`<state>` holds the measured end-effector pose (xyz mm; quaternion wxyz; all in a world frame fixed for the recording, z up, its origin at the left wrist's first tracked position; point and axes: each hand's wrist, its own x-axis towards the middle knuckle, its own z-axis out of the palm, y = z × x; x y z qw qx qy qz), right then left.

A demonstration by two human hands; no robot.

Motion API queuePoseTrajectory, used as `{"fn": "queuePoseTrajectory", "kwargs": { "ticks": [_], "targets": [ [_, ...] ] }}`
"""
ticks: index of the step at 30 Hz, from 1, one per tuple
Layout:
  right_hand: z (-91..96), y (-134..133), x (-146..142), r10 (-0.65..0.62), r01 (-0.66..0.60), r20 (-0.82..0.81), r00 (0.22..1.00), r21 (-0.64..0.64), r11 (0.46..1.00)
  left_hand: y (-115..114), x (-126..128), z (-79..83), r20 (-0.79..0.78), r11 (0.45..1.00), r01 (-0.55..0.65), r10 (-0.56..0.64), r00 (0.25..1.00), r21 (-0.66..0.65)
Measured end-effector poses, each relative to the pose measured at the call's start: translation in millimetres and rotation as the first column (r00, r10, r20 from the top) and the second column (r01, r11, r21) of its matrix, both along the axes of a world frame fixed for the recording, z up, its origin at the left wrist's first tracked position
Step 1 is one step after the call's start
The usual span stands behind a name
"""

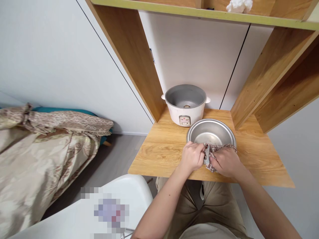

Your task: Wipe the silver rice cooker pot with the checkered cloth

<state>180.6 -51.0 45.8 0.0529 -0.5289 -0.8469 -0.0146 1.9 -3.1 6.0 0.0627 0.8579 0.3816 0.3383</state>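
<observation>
On the table [154,156], the rice cooker [174,113] sits at the far side, before the wall [199,56] and between the left board [127,49] and the right board [269,73]. The pot [211,128] stands nearer and to the right, just beside it. At the pot's near side are the left hand [192,155] and right hand [226,161], both at the cloth [211,167]. Above, tissue [239,5] lies on the shelf [174,8]. The bed [45,156] is far left; the chair [132,189] is near left.
</observation>
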Motion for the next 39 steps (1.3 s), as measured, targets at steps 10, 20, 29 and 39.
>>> {"fn": "queuePoseTrajectory", "kwargs": {
  "ticks": [10, 20, 29, 39],
  "targets": [
    [4.3, -5.4, -37.0, -0.237, 0.237, 0.011, 0.972, -0.062, 0.97, 2.4, -5.6, 6.6, -0.075, 0.996, 0.086, -0.086, 0.993, -0.012],
    [17.7, -4.8, -27.2, -0.143, 0.145, 0.028, 0.989, -0.099, 0.984, 10.8, -10.0, 6.6, -0.174, 0.992, 0.101, -0.086, 0.981, 0.079],
    [10.4, -2.8, -18.5, -0.077, 0.079, 0.038, 0.996, -0.066, 0.995, 7.3, -6.1, 11.1, -0.232, 0.987, 0.13, -0.106, 0.967, 0.091],
    [5.1, -3.0, -27.6, -0.173, 0.174, 0.018, 0.985, -0.047, 0.984, 8.0, -4.6, 9.9, -0.235, 0.99, 0.115, -0.094, 0.967, 0.08]
  ]
}}
